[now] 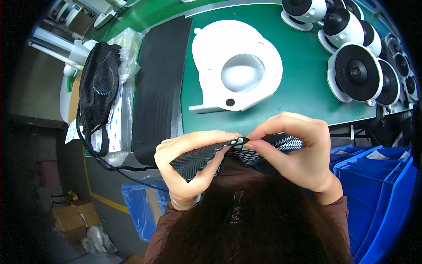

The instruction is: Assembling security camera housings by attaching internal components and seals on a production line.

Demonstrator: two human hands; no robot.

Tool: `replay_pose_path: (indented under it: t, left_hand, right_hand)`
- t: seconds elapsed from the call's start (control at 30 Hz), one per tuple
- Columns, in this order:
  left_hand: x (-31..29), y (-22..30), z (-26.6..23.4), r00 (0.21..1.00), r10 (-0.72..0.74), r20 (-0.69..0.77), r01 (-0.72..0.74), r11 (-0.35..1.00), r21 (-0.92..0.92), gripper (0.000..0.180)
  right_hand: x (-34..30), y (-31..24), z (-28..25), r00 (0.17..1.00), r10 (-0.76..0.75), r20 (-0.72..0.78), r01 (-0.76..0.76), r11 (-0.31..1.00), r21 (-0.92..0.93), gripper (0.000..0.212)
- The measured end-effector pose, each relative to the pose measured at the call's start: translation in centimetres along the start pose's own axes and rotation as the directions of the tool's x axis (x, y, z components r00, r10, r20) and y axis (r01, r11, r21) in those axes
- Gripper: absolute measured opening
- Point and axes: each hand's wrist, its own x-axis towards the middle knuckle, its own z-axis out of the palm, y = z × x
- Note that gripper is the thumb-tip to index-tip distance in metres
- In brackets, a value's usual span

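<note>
Close to my body, below the table's front edge, my left hand (187, 165) and my right hand (299, 152) hold a black mesh piece (193, 160). Its right part shows rows of white dots. Thumb and forefinger of each hand pinch its upper edge, with the fingertips almost meeting in the middle. Too little of the piece shows to tell whether it is a sheet or a pouch. Beyond my hands, a white plastic housing (211, 50) lies on the green table (303, 88). It has a large round opening and a small black round spot near its front edge.
A long black mat (160, 83) lies left of the housing. Beside it are a black mesh pouch (100, 81) with cords and some clear plastic wrap (129, 48). Several black-and-white round units (356, 72) crowd the right side. Blue crates (369, 185) stand below right.
</note>
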Motion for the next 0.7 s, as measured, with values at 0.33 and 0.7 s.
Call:
replay_pose_path:
  t: [0.33, 0.7]
  left_hand:
    - [0.3, -0.5, 0.3, 0.997, 0.057, -0.051, -0.054, 0.996, 0.064, 0.022]
    - [0.8, -1.2, 0.4, 0.971, -0.139, -0.196, 0.117, 0.986, -0.119, 0.019]
  right_hand:
    - [0.6, -0.1, -0.3, 0.998, -0.031, 0.057, 0.032, 0.999, -0.02, 0.013]
    - [2.2, 1.6, -1.4, 0.947, -0.046, -0.318, 0.035, 0.999, -0.041, 0.006]
